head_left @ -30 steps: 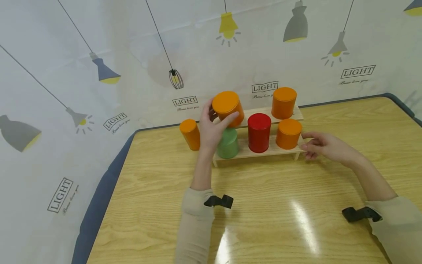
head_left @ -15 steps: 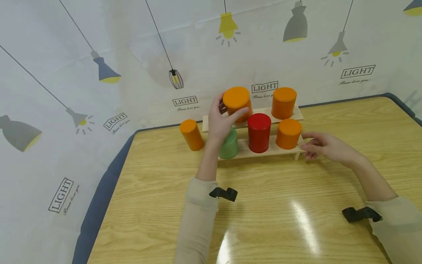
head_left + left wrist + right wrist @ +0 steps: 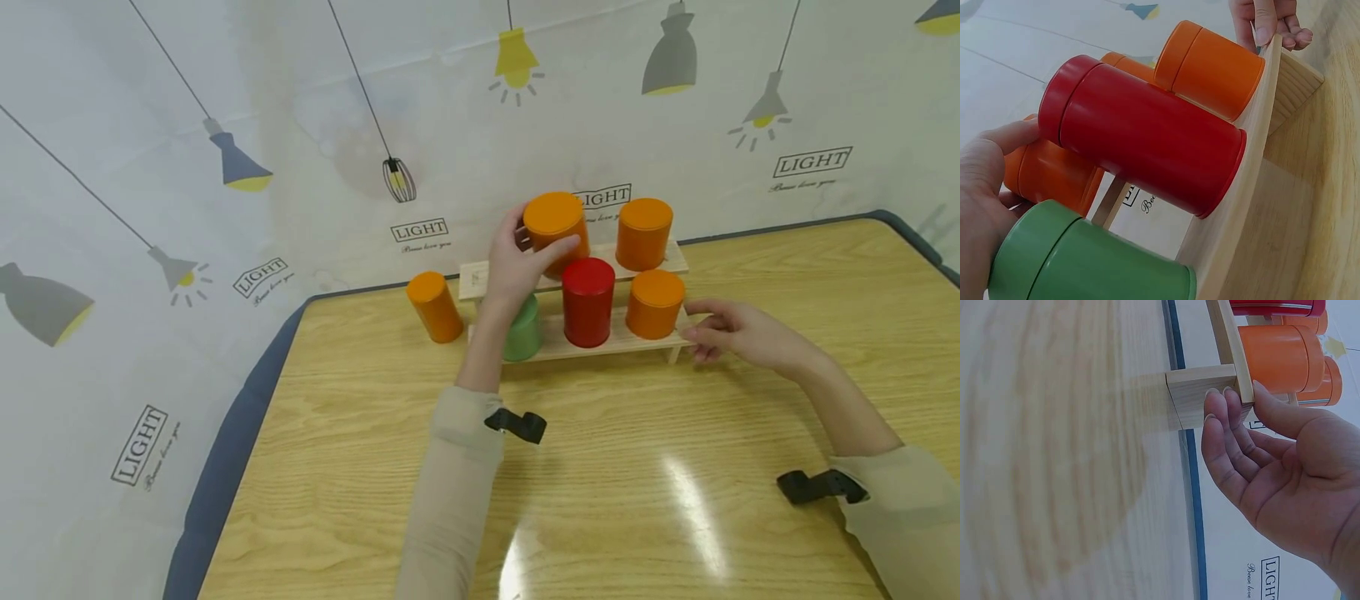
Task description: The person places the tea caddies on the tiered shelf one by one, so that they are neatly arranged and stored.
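In the head view my left hand [image 3: 517, 271] grips a wide orange canister [image 3: 555, 215] over the upper board of a two-tier wooden rack [image 3: 476, 283]. The red canister hides part of its base, so I cannot tell whether it touches the board. My right hand [image 3: 742, 333] pinches the right end of the rack's lower board, thumb above and fingertips below in the right wrist view. Along that lower board stand a green canister [image 3: 527, 335], partly behind my left wrist, a tall red canister [image 3: 588, 304] and a short orange canister [image 3: 655, 307].
Another orange canister [image 3: 643, 237] stands at the right of the upper board. To the rack's left, a slim orange canister [image 3: 435, 308] is on the wooden table [image 3: 360, 433]. Behind the table hangs a lamp-printed white cloth [image 3: 315, 208].
My left hand has carried the wide orange canister rightward along the upper board, baring the board's left end. My right hand has stayed at the rack's right end.
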### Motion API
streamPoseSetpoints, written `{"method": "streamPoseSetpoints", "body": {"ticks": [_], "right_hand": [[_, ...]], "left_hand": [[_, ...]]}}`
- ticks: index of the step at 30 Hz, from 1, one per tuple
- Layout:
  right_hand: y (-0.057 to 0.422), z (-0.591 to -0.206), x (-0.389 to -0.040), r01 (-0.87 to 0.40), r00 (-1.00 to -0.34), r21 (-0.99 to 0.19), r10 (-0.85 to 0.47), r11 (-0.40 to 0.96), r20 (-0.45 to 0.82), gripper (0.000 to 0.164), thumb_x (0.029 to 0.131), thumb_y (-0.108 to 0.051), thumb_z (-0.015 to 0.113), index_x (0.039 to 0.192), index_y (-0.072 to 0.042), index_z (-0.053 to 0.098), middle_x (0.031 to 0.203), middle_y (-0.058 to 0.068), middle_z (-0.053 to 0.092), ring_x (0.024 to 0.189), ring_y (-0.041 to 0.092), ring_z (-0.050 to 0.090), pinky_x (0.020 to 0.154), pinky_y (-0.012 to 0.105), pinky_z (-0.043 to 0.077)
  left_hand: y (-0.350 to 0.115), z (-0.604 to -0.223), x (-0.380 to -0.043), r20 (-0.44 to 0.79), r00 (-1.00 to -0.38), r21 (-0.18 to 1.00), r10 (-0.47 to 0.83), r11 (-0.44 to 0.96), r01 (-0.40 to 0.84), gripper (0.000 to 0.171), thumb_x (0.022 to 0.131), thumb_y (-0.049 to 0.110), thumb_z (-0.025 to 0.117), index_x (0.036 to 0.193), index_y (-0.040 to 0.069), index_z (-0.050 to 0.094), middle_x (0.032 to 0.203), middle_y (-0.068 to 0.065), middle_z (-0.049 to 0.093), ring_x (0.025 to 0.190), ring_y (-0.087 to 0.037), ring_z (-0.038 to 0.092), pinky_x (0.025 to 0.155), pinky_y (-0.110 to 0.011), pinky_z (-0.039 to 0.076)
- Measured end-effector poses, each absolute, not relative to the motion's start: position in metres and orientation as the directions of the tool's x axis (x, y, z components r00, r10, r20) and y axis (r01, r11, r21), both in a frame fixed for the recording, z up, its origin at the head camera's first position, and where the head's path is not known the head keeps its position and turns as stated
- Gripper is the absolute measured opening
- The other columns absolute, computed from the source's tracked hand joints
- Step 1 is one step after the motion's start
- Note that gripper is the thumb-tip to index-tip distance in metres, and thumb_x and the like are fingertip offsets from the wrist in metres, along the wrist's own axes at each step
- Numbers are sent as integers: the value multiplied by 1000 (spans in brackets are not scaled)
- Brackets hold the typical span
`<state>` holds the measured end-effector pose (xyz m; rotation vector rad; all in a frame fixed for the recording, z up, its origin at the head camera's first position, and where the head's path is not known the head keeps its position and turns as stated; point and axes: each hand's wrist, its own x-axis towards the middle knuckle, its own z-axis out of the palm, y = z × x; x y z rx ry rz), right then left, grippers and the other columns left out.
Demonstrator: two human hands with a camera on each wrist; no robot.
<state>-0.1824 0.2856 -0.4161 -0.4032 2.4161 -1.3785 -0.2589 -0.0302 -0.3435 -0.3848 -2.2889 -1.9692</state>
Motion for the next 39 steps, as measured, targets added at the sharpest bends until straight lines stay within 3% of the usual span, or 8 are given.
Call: {"method": "streamPoseSetpoints", "body": {"ticks": [9,19,30,39], "right_hand": [[285,-417,-183,-84,-905,-868,-401,489,-139,59,107,-19,53,150,11,29,106,18,69,87,25,69,77,36,59],[285,-416,-183,-89,-904,-869,-405,487,-135,59,107,-19,53,150,12,28,108,20,69,88,26,69,77,36,59],[285,-417,-182,-86,-904,-868,-405,489,-138,59,106,-20,53,150,12,29,109,20,69,88,26,69,78,37,59],[285,-417,-182,-92,-901,-873,-414,479,-132,57,107,-17,52,149,12,29,108,20,69,87,26,69,77,38,59]], "left_hand": [[-25,-343,-263,172,-968,958,181,200,208,75,84,34,83,148,21,46,132,6,55,118,-17,53,99,-33,48],[-22,-345,-270,146,-955,946,257,245,210,64,87,30,81,141,19,49,127,4,56,115,-18,53,97,-32,49],[-25,-346,-269,201,-922,953,331,153,262,54,90,27,77,136,17,51,126,3,60,112,-16,56,95,-28,49],[-24,-347,-269,188,-925,947,330,188,259,59,91,30,77,141,16,48,130,2,59,116,-16,56,98,-30,48]]}}
